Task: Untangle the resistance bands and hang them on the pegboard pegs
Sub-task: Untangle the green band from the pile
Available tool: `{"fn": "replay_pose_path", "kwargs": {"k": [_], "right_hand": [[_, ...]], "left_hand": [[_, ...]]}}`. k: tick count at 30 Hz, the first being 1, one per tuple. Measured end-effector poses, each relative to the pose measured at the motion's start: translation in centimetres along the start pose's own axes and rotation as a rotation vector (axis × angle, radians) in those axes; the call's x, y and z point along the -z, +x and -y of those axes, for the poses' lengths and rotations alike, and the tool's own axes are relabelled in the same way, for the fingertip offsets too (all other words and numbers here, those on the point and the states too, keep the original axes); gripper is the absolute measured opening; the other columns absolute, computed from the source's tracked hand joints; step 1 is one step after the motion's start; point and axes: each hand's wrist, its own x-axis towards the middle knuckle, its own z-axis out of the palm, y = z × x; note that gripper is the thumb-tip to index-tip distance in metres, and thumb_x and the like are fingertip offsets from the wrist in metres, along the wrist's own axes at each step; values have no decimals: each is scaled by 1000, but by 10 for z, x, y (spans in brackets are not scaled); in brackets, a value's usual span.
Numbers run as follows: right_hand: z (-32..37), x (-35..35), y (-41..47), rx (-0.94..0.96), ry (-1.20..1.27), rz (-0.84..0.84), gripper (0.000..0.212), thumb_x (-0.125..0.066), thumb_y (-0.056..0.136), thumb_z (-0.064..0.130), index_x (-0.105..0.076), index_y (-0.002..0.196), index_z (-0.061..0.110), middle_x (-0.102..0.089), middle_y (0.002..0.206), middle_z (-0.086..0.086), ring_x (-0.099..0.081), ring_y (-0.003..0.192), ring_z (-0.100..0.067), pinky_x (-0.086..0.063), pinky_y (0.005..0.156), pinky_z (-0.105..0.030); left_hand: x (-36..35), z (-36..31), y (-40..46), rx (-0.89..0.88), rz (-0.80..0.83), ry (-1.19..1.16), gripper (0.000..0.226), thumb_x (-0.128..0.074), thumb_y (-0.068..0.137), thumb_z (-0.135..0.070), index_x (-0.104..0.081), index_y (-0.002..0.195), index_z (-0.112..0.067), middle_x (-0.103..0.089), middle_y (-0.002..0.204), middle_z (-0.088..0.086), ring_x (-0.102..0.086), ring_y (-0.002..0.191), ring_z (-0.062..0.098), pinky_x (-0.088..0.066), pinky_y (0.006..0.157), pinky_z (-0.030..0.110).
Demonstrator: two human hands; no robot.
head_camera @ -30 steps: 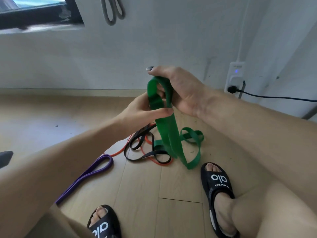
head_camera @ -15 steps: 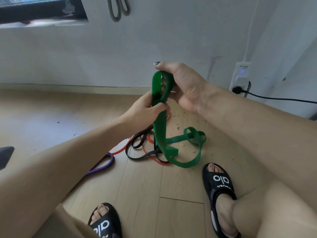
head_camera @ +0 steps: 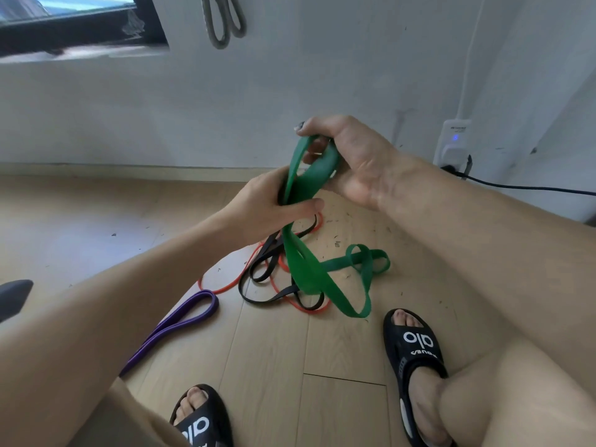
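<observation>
Above the wooden floor (head_camera: 338, 411), we clamp our left hand (head_camera: 264, 204) and right hand (head_camera: 351, 162) on the wide green rubber band (head_camera: 309, 272); its lower loops trail over thin black (head_camera: 258, 272) and red bands (head_camera: 222, 288).

white wall (head_camera: 322, 75) | wood floor (head_camera: 274, 366) | dark-framed window (head_camera: 80, 24) | wall socket (head_camera: 453, 141)

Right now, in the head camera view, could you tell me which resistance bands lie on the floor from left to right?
purple band → red band → black band → green band, whose upper part both hands hold.
</observation>
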Motion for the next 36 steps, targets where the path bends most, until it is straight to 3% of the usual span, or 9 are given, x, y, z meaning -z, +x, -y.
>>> {"fn": "replay_pose_path", "kwargs": {"k": [5,10,15,17,22,26,28,31,36], "right_hand": [[-8,12,1,-105,-356,-26,8,-62,95,8,-58,102,7,-64,107,-18,-68,87,-28,-63,80,-40],[-9,12,1,23,-216,-100,25,-65,90,-5,-58,111,6,-68,98,-13,-68,89,-23,-63,75,-38],[-3,11,-5,91,-56,-116,28,-66,86,-11,-59,111,1,-68,92,-15,-69,87,-27,-64,74,-40],[0,12,-7,109,-44,-127,24,-66,86,-11,-61,104,4,-68,92,-15,-69,88,-29,-64,75,-41],[9,37,0,121,-13,-177,17,-64,88,-7,-60,99,5,-66,96,-15,-70,92,-28,-62,72,-35],[-2,60,1,-45,-544,-142,24,-61,90,4,-56,113,9,-62,107,-9,-66,101,-27,-57,87,-38],[-7,58,2,90,-903,-233,35,-60,88,6,-59,122,16,-62,115,-5,-61,109,-24,-52,94,-36],[-3,34,-7,405,-870,-232,27,-51,97,11,-62,121,18,-67,113,2,-61,108,-15,-50,93,-29],[-17,3,-23,360,-1136,139,35,-35,106,48,-63,100,28,-69,96,4,-63,92,-12,-51,87,-37]], "left_hand": [[3,8,-4,-23,0,187,34,-76,83,-47,-52,81,-23,-49,66,-10,-45,53,2,-35,50,17],[3,9,-3,9,-3,185,38,-83,73,-48,-54,80,-25,-51,66,-10,-45,55,1,-36,53,17],[4,20,-6,81,140,-172,31,-82,77,-19,-61,100,-18,-66,93,21,-67,81,34,-60,80,50],[0,24,-7,65,128,-175,33,-83,79,-20,-60,103,-24,-70,95,13,-70,90,29,-60,86,48],[10,24,0,20,55,-121,21,-81,85,-28,-61,89,-23,-64,70,-13,-65,68,10,-57,69,34],[18,9,-4,-27,58,-188,16,-78,89,-22,-68,99,-17,-71,75,-10,-68,72,12,-59,74,36],[17,7,-8,-53,108,-165,15,-78,89,-25,-68,100,-21,-72,80,-2,-69,75,21,-59,77,43],[15,5,-10,-74,153,-45,14,-76,88,-34,-66,94,-28,-68,81,4,-63,74,27,-54,72,44],[17,2,-9,-78,68,-67,22,-82,83,-30,-66,95,-22,-68,83,13,-60,71,22,-54,73,51]]}}
